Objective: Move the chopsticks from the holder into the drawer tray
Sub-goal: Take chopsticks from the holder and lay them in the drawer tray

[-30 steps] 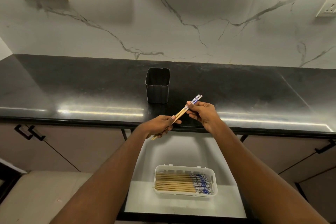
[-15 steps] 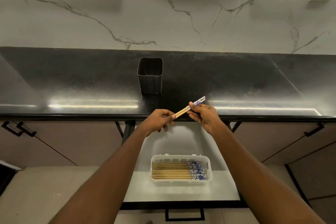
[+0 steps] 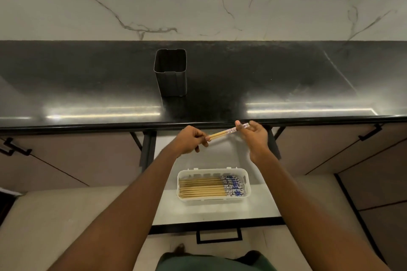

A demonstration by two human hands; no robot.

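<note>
Partly inside left hand (image 3: 189,141), right hand (image 3: 254,138): chopsticks (image 3: 221,134).

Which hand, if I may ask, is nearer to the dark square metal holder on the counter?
Left. The left hand is just in front of the dark square metal holder, slightly to its right; the right hand is farther right. Both hold the wooden chopsticks.

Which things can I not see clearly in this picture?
Head view only.
1. Inside of the holder: dark, its own wall hides the bottom.
2. The held chopsticks: left hand and right hand cover parts; their number is unclear.
3. The stored chopsticks in the tray: packed, too small to count.
</note>
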